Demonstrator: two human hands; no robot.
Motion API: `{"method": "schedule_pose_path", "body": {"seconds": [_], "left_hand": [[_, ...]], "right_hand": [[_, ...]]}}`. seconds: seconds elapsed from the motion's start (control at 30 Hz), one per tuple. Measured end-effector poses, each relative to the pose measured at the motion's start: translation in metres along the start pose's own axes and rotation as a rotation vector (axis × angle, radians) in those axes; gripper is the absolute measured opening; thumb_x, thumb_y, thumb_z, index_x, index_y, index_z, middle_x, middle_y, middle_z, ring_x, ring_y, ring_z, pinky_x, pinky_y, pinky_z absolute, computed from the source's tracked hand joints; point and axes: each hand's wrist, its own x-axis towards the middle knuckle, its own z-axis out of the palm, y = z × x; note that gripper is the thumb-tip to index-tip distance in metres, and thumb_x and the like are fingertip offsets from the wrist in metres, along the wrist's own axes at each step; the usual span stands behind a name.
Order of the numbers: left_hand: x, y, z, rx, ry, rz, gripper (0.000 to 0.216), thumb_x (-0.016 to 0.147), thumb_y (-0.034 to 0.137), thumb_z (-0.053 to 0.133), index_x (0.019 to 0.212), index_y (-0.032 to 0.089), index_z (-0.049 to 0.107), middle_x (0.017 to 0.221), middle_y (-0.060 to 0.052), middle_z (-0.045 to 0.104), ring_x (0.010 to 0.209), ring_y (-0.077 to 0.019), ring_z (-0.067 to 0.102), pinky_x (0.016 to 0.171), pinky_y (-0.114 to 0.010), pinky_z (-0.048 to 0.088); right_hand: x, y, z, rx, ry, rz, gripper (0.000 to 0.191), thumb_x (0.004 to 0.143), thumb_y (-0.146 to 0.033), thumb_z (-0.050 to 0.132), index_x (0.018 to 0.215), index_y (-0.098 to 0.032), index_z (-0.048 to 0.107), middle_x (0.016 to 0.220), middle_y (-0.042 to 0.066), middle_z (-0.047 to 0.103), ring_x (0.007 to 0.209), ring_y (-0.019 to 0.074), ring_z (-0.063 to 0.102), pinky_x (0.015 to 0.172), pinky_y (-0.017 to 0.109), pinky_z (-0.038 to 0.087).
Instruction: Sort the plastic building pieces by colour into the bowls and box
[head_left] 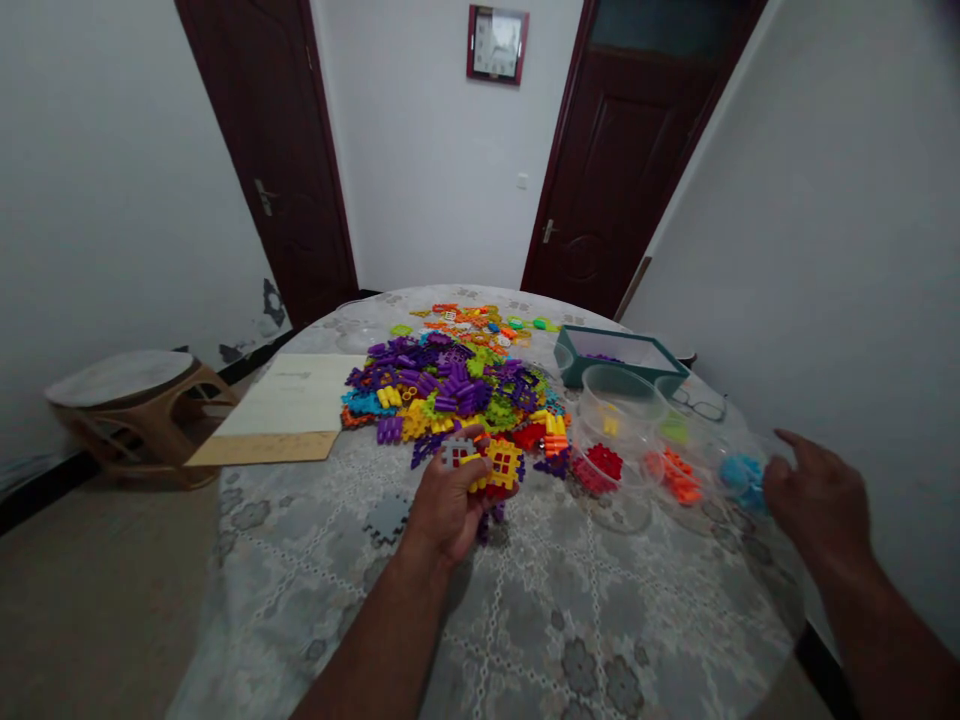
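Observation:
My left hand [448, 500] is closed around several plastic building pieces, with a yellow window-shaped piece [504, 464] and a grey one [457, 453] showing at the fingers. Some red shows beneath them. Just beyond it lies a heap of mixed pieces [450, 375], mostly purple, with yellow, green, blue and orange among them. My right hand [821, 505] hangs at the right edge of the table with its index finger stretched out and nothing visible in it. Beside it, a clear cup holds blue pieces [742, 472]. Other clear containers hold orange pieces [679, 478] and red pieces [598, 468].
A green-edged box [619, 358] stands behind the containers, with glasses [705, 405] to its right. Cardboard [281, 410] lies on the left of the patterned tablecloth [555, 600]. A grey gear-edged piece [388, 518] rests near my left forearm. A stool [139, 400] stands left.

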Motion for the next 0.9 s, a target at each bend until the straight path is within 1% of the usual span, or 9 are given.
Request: {"method": "schedule_pose_path", "body": {"seconds": [0.07,0.17,0.23,0.3,0.4,0.5,0.63,0.8,0.9], "left_hand": [[0.000,0.000,0.000,0.006,-0.004,-0.011,0.059,0.070,0.010,0.079,0.125,0.024,0.065,0.118,-0.010,0.069,0.087,-0.0243,0.074,0.069,-0.042,0.066],[0.001,0.000,-0.001,0.011,-0.032,-0.026,0.062,0.071,0.010,0.080,0.129,0.025,0.063,0.118,-0.011,0.070,0.089,-0.0249,0.075,0.070,-0.041,0.066],[0.001,0.000,-0.001,0.019,-0.053,-0.039,0.066,0.071,0.010,0.080,0.133,0.025,0.062,0.117,-0.012,0.071,0.090,-0.0262,0.075,0.070,-0.043,0.067],[0.000,0.000,0.000,0.033,-0.078,-0.054,0.069,0.071,0.011,0.080,0.135,0.025,0.060,0.116,-0.012,0.073,0.090,-0.0272,0.076,0.070,-0.044,0.067],[-0.003,0.000,0.001,0.047,-0.138,-0.072,0.069,0.072,0.012,0.079,0.137,0.024,0.060,0.112,-0.011,0.074,0.089,-0.0276,0.076,0.070,-0.043,0.067],[-0.005,0.002,0.002,0.054,-0.158,-0.079,0.069,0.072,0.012,0.077,0.138,0.023,0.059,0.108,-0.011,0.075,0.086,-0.0266,0.077,0.067,-0.038,0.066],[-0.007,0.003,0.003,0.036,-0.151,-0.095,0.071,0.070,0.010,0.076,0.138,0.022,0.059,0.109,-0.011,0.075,0.085,-0.0261,0.076,0.064,-0.036,0.065],[-0.005,0.002,0.000,-0.058,-0.125,-0.166,0.058,0.070,0.007,0.075,0.125,0.022,0.065,0.110,-0.009,0.074,0.084,-0.0228,0.074,0.075,-0.043,0.065],[-0.002,0.002,-0.003,-0.106,-0.092,-0.171,0.051,0.071,0.008,0.075,0.119,0.022,0.068,0.105,-0.009,0.074,0.083,-0.0226,0.073,0.080,-0.047,0.063]], "right_hand": [[0.001,-0.041,-0.006,-0.052,0.008,0.022,0.040,0.095,-0.030,0.049,0.126,-0.017,0.070,0.119,0.025,0.072,0.106,0.0387,0.070,0.091,0.054,0.053],[-0.005,-0.120,-0.022,0.195,-0.079,-0.011,0.038,0.098,-0.032,0.051,0.131,-0.020,0.067,0.123,0.015,0.073,0.097,0.0291,0.073,0.090,0.048,0.058],[-0.016,-0.171,-0.030,0.403,-0.227,-0.168,0.033,0.102,-0.031,0.053,0.131,-0.022,0.066,0.124,0.013,0.074,0.106,0.0270,0.073,0.094,0.045,0.059],[-0.030,-0.213,-0.032,0.559,-0.378,-0.332,0.036,0.104,-0.025,0.051,0.139,-0.025,0.061,0.127,0.011,0.074,0.113,0.0241,0.072,0.098,0.043,0.058],[-0.049,-0.255,-0.024,0.702,-0.523,-0.520,0.045,0.104,-0.016,0.047,0.147,-0.028,0.053,0.131,0.010,0.073,0.117,0.0231,0.071,0.100,0.043,0.059],[-0.059,-0.274,-0.013,0.768,-0.577,-0.561,0.045,0.102,-0.011,0.046,0.144,-0.026,0.056,0.129,0.010,0.074,0.116,0.0244,0.070,0.098,0.045,0.059],[-0.060,-0.278,-0.010,0.830,-0.580,-0.465,0.038,0.101,-0.013,0.050,0.135,-0.026,0.063,0.126,0.009,0.074,0.114,0.0238,0.071,0.099,0.043,0.059],[-0.043,-0.265,-0.022,0.751,-0.566,-0.317,0.026,0.102,-0.023,0.055,0.123,-0.026,0.070,0.118,0.008,0.076,0.106,0.0234,0.073,0.090,0.039,0.061],[-0.019,-0.242,-0.023,0.635,-0.459,-0.269,0.026,0.102,-0.032,0.055,0.122,-0.025,0.071,0.119,0.009,0.076,0.102,0.0243,0.073,0.088,0.040,0.061]]}}
